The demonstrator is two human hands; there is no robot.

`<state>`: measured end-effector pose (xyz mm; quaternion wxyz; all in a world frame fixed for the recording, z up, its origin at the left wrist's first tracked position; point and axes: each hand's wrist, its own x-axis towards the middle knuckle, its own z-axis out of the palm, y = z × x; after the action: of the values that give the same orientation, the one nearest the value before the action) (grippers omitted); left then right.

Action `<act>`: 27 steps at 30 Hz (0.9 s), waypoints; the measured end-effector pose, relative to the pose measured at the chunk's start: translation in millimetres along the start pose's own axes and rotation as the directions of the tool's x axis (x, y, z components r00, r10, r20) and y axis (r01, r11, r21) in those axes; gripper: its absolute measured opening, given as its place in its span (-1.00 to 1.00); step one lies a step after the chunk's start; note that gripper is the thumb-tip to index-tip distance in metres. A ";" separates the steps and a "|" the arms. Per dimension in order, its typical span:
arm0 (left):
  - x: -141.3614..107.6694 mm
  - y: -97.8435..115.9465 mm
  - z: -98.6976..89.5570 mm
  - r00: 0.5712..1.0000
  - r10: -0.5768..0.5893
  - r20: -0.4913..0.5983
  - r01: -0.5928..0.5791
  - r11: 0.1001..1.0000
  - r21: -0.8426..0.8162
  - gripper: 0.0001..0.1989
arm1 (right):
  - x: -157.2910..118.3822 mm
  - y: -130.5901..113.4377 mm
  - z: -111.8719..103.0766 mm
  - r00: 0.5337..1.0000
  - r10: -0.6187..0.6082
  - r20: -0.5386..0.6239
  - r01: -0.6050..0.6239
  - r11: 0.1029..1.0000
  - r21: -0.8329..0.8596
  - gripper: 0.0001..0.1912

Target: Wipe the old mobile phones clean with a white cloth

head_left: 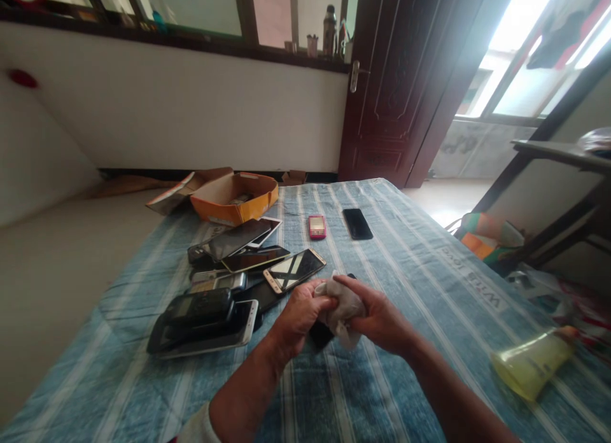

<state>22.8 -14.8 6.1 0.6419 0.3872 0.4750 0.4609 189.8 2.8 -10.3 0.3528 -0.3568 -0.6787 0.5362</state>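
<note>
A: Handling notes?

B: Pale cloth (346, 308) bunched between left hand (300, 312) and right hand (387, 319) — thumbs and fingers pinching it from either side. I'd judge a light, even grip best, loose end gathered in so it doesn't snag the dark, phone-like slab (321, 335) underneath.

A: Position, looks?

B: Cloth is above the striped table cover (429, 284), just nearer than the gold-edged phone (294, 271). Thin-looking, crumpled, lower end drooping, slightly blurred. Slab black, mostly hidden — can't tell whether cloth touches it.
</note>
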 end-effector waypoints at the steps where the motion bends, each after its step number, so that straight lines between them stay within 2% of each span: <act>1: 0.0 -0.1 -0.9 0.999 -0.019 0.027 0.020 1.000 -0.015 -0.75 | 2.7 0.1 -1.7 1.000 -0.002 0.024 0.001 1.000 0.007 -0.27; 4: -0.3 -0.9 -1.9 0.994 -0.063 0.085 0.070 0.994 -0.080 -0.70 | 7.6 2.4 -3.6 0.999 0.018 0.044 -0.021 0.997 0.072 -0.35; 7: -0.8 -1.9 -2.1 0.991 -0.081 0.106 0.094 0.987 -0.130 -0.65 | 7.4 8.2 -2.2 0.991 0.127 0.035 -0.131 0.968 0.215 -0.37; 10: -1.0 -2.8 -3.1 0.987 -0.083 0.135 0.105 0.981 -0.165 -0.56 | 5.0 13.2 0.4 0.974 0.225 0.027 -0.219 0.902 0.372 -0.46; 14: -0.4 -4.3 -5.3 0.979 -0.080 0.188 0.116 0.976 -0.186 -0.44 | 3.3 13.9 1.8 0.968 0.250 -0.023 -0.213 0.865 0.454 -0.61; 20: 2.1 -8.4 -6.5 0.992 -0.055 0.117 0.067 0.993 -0.093 -0.41 | 3.5 12.1 -0.2 0.982 0.134 -0.133 -0.069 0.909 0.411 -0.79; 23: 2.3 -9.0 -4.2 0.992 -0.031 0.120 0.033 0.999 -0.014 -0.44 | 3.4 14.3 2.1 0.979 0.142 -0.145 -0.068 0.902 0.427 -0.87; 27: 2.5 -10.4 -0.1 1.000 0.004 -0.006 -0.003 0.989 0.149 -0.36 | 2.3 16.4 3.0 0.963 0.188 -0.193 -0.081 0.886 0.456 -0.83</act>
<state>25.3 -15.2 -4.3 0.6090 0.4332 0.5095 0.4265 187.8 6.2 -26.7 0.4633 -0.3735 -0.4660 0.6547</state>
